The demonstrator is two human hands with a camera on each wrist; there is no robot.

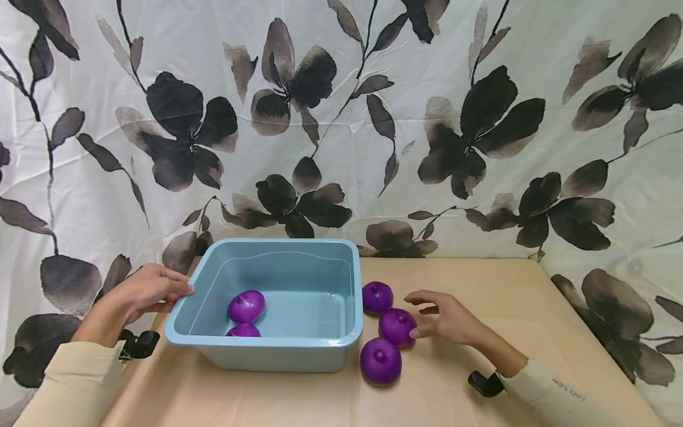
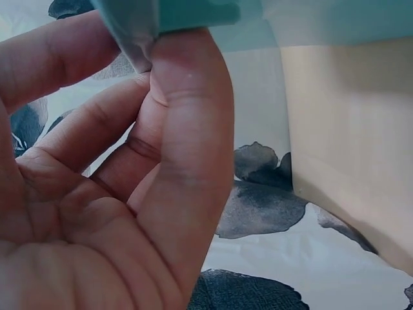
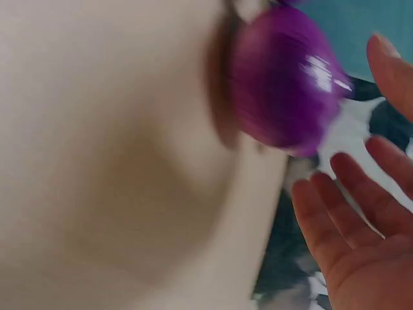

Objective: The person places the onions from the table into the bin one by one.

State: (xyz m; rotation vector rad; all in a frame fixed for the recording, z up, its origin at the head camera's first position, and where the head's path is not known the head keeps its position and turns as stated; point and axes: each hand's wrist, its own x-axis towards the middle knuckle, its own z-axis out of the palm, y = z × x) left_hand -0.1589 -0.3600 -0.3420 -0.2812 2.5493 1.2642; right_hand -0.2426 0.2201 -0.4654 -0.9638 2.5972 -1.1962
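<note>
My left hand [image 1: 152, 289] pinches the left rim of a light blue plastic basin [image 1: 277, 343] between thumb and fingers. In the left wrist view the thumb [image 2: 187, 116] presses the basin's edge [image 2: 132, 29]. Two shiny purple onions [image 1: 246, 306] lie inside the basin at its left. Just right of it, three more stand in a close row on the table: a far onion [image 1: 377, 297], a middle onion [image 1: 397, 327] and a near onion [image 1: 381, 361]. Beside the middle one, my right hand [image 1: 445, 317] has its fingers spread; whether the thumb touches it I cannot tell.
The tan table [image 1: 480, 279] stretches out to the right of the onions. A white curtain with dark flowers [image 1: 320, 118] hangs behind the table and along its sides. Both wrists carry a small black camera [image 1: 485, 384].
</note>
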